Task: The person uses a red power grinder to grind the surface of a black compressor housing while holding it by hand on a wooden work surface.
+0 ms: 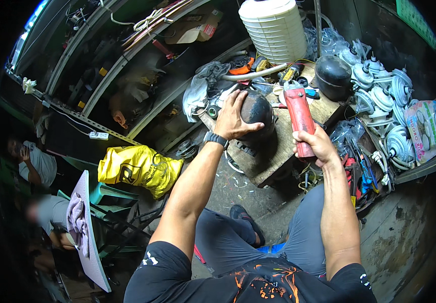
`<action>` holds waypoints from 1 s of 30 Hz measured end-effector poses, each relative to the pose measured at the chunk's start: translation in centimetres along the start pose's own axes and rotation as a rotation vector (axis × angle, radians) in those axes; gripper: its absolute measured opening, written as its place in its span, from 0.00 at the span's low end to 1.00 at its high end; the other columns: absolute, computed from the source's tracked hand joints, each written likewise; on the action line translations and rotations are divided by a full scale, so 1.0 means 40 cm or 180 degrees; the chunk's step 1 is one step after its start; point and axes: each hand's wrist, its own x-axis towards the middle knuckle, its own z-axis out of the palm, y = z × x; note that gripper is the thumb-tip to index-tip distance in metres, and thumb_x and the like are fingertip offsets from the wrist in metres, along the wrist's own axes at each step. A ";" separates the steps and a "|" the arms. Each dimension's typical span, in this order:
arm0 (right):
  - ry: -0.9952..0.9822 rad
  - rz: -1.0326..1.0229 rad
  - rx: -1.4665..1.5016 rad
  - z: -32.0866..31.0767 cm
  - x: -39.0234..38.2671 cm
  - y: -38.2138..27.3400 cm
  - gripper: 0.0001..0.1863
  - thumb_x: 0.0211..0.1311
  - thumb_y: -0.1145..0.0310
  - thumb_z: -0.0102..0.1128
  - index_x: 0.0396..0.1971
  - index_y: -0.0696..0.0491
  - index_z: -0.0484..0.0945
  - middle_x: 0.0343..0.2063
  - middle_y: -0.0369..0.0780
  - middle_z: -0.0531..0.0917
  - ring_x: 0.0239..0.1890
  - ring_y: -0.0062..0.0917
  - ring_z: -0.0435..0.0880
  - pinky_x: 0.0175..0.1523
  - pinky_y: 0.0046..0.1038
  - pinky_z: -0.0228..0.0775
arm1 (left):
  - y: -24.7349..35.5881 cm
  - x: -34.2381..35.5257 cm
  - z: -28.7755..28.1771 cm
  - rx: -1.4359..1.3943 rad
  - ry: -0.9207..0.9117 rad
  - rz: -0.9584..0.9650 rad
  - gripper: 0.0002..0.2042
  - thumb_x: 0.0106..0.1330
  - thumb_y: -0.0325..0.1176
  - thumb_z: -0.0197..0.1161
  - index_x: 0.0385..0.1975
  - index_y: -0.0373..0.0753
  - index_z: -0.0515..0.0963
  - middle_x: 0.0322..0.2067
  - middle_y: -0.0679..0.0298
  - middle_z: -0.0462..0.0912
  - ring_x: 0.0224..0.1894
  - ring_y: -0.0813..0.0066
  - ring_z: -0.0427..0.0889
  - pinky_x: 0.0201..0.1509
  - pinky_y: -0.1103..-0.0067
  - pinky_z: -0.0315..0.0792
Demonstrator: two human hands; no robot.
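Observation:
My left hand (233,115) grips the top of a black, dome-topped metal cylinder (259,116), fingers spread over it, on a worn wooden workbench (261,165). My right hand (313,142) holds a red angle grinder (298,112) by its body, its head pointing away from me, to the right of the cylinder. A second black cylinder (333,76) sits at the back right of the bench. Behind and between my hands lie small tools, a grey cloth (201,88) and yellow-black power tools (289,74).
White-grey disc fittings (382,96) are piled at the right, above tangled tools (354,177). A white ribbed bucket (273,33) stands behind. A yellow sack (137,166) lies left of the bench. Metal shelves (97,86) line the upper left. Two people (39,166) are at the left edge, near green chairs.

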 end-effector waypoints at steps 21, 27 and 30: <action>-0.0440 0.0258 -0.0042 -0.011 0.102 0.015 0.17 0.59 0.71 0.75 0.45 0.56 0.79 0.29 0.37 0.83 0.22 0.21 0.84 0.28 0.27 0.79 | 0.023 -0.021 0.016 0.0503 0.0241 -0.1105 0.62 0.50 0.70 0.79 0.78 0.32 0.61 0.79 0.36 0.56 0.81 0.37 0.56 0.84 0.52 0.54; -0.0332 0.0238 -0.0133 -0.003 0.114 0.036 0.23 0.57 0.70 0.78 0.48 0.58 0.76 0.30 0.39 0.84 0.24 0.22 0.84 0.30 0.28 0.80 | 0.016 -0.019 0.006 0.0459 0.0072 -0.1146 0.65 0.49 0.71 0.79 0.80 0.33 0.58 0.81 0.35 0.52 0.83 0.36 0.52 0.85 0.52 0.52; -0.0356 0.0310 -0.0179 0.002 0.107 0.031 0.25 0.57 0.70 0.78 0.49 0.58 0.75 0.33 0.40 0.84 0.26 0.23 0.85 0.31 0.28 0.81 | 0.014 -0.018 0.010 0.0423 0.0088 -0.1166 0.66 0.48 0.71 0.79 0.81 0.32 0.58 0.81 0.35 0.52 0.83 0.37 0.51 0.85 0.52 0.51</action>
